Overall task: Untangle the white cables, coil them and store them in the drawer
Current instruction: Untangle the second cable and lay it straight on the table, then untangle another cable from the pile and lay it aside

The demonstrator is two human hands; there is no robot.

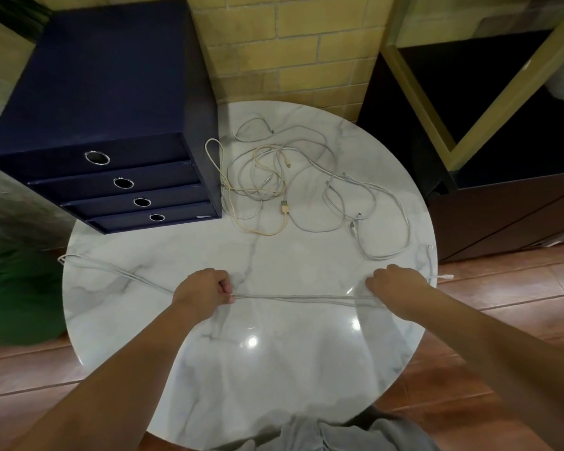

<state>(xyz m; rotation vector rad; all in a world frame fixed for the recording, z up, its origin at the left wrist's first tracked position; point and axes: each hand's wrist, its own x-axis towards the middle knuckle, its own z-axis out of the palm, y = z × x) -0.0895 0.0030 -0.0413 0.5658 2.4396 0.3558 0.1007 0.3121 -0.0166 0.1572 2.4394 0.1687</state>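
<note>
Stretched level between both hands, over the near half of the round white marble-patterned table (274, 369): a long white cable folded into several strands (300, 299), pinched by thumb and curled fingers of the left hand (205, 289) and gripped in the curled fingers of the right hand (394, 284), loose ends trailing off toward both table edges. Farther back on the table, well apart from the hands: a tangled heap of white cables (264, 189) with a pale gold USB cable (285, 208) among them, just beside the dark blue four-drawer box (111, 92), all four drawers closed.
</note>
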